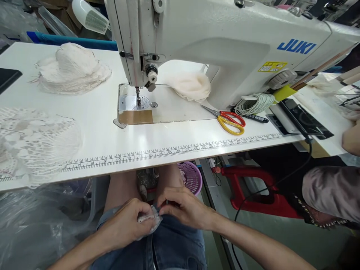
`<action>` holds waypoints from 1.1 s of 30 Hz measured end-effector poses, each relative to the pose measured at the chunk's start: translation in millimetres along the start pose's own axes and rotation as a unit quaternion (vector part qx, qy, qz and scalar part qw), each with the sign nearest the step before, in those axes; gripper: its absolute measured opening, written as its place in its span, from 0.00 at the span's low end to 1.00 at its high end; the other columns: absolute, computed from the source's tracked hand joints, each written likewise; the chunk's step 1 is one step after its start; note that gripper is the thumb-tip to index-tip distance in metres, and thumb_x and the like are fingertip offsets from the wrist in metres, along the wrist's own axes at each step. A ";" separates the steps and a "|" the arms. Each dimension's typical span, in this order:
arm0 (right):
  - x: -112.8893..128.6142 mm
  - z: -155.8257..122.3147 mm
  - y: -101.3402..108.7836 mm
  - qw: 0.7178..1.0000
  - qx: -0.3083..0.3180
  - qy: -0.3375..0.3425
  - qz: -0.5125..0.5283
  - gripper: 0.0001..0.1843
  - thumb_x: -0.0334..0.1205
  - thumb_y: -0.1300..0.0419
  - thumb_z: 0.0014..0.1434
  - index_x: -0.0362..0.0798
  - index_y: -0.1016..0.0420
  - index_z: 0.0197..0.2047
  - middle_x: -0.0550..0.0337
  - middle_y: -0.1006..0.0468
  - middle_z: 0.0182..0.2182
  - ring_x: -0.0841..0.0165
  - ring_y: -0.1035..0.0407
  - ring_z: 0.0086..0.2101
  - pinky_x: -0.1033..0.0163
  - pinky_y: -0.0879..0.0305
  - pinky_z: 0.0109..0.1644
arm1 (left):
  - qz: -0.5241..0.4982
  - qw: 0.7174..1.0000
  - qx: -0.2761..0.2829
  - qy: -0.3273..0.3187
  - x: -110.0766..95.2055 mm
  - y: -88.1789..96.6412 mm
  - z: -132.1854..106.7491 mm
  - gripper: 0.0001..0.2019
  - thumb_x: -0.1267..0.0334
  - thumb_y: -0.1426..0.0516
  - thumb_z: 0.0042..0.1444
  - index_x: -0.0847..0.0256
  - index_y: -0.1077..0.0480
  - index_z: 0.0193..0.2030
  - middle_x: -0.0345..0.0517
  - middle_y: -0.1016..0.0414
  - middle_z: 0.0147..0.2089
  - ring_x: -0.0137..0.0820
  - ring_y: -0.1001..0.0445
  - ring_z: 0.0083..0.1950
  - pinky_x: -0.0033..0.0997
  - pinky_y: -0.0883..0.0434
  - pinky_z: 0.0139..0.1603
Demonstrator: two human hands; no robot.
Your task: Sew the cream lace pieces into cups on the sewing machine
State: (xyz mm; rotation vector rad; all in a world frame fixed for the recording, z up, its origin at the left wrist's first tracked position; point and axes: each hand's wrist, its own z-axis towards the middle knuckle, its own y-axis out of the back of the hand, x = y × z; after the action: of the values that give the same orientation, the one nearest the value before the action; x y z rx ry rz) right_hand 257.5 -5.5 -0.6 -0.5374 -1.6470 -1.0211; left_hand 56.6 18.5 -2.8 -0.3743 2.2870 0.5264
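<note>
Below the table edge, over my lap in blue denim, both hands meet on a small piece of white lace [149,218]. My left hand [128,225] is closed around the lace from the left. My right hand [182,208] pinches its right edge with fingertips pressed together. Above them stands a white JUKI sewing machine [225,48] on the white table [168,142], its needle [138,95] raised over the plate with nothing under it.
Lace piles lie at the table's left [36,142] and back left [71,67]; cream fabric [191,86] sits behind the needle. Red and yellow scissors [229,120], a coiled cord [254,103] and a dark phone [305,120] lie right. A purple basket [192,176] sits below. Another person's knee [334,191] is at right.
</note>
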 end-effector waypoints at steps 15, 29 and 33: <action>0.9 -0.8 0.9 0.993 0.049 0.008 -0.106 0.04 0.33 0.47 0.62 0.45 0.31 0.38 0.59 0.28 0.32 0.71 0.33 0.32 0.69 0.41 0.35 | -0.008 1.000 0.007 0.001 5.3 -0.8 -0.7 0.14 0.61 0.48 0.51 0.59 0.48 0.19 0.32 0.53 0.20 0.24 0.51 0.23 0.26 0.53 0.23; 3.5 -3.3 -2.1 0.996 0.041 -0.007 -0.078 0.03 0.31 0.45 0.61 0.44 0.31 0.35 0.61 0.30 0.30 0.72 0.35 0.31 0.69 0.42 0.34 | -0.007 1.000 0.004 0.005 8.6 -1.9 -4.2 0.13 0.62 0.49 0.50 0.59 0.49 0.19 0.33 0.53 0.21 0.24 0.51 0.24 0.26 0.53 0.23; 4.0 0.8 -6.0 0.998 0.020 0.044 0.038 0.07 0.32 0.49 0.63 0.44 0.34 0.32 0.56 0.32 0.34 0.71 0.35 0.35 0.67 0.38 0.39 | -0.027 0.999 0.019 0.016 7.3 -3.4 -3.9 0.10 0.62 0.49 0.50 0.60 0.44 0.20 0.33 0.51 0.21 0.25 0.50 0.24 0.26 0.53 0.23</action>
State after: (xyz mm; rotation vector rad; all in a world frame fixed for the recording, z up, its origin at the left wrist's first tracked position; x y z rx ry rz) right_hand 251.1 -8.6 1.0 -0.5167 -1.5552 -0.9413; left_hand 50.8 12.9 -6.5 -0.4279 2.3074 0.4509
